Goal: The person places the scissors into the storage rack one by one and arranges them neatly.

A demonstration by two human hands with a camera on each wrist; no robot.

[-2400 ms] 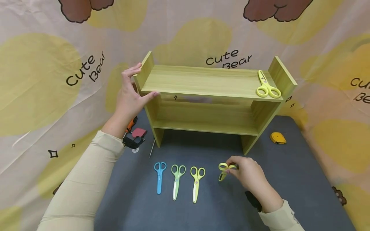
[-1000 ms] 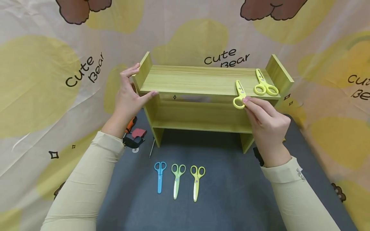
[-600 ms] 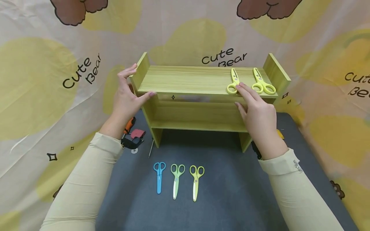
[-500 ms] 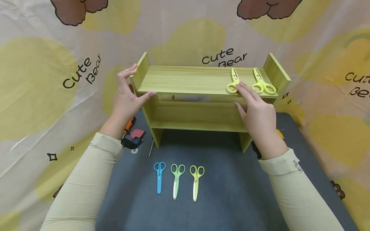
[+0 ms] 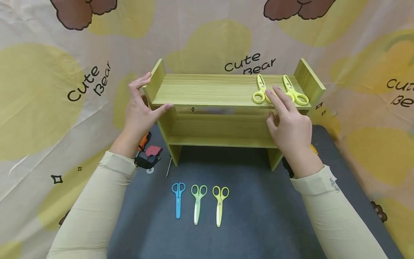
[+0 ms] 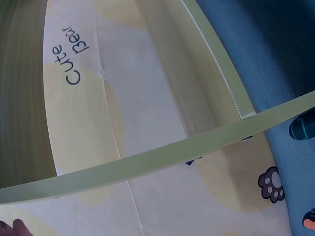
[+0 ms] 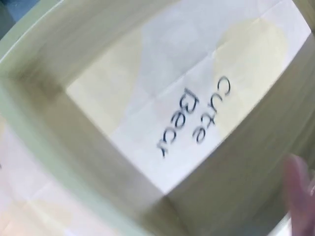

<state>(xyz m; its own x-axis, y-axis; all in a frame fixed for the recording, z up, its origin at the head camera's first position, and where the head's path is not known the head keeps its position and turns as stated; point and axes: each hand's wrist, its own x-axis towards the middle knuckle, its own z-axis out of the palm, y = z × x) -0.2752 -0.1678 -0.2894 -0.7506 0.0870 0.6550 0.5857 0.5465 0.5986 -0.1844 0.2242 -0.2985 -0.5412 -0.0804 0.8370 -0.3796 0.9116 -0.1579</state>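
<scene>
A wooden two-tier shelf (image 5: 207, 90) stands on the dark table. My left hand (image 5: 139, 108) grips its left end, thumb on the top board's front edge and fingers at the side panel. Two pairs of yellow scissors, the left pair (image 5: 260, 84) and the right pair (image 5: 301, 99), lie on the top board, blades toward the back. My right hand (image 5: 289, 126) is over the front edge between them, fingers extended, partly hiding handles of both; contact is unclear. In front lie blue scissors (image 5: 178, 201), green scissors (image 5: 198, 201) and yellow scissors (image 5: 220, 203) in a row.
Left of the shelf are an orange-handled tool (image 5: 144, 141), a pinkish-red item (image 5: 153, 150), a small white disc (image 5: 150, 171) and a thin metal rod (image 5: 168, 168). A yellow tape measure (image 5: 314, 149) is mostly hidden behind my right wrist. A printed curtain hangs behind.
My right hand picked up yellow scissors from the table, laid them on the top board left of the other pair, and loosened its fingers. My left hand keeps its grip on the shelf.
</scene>
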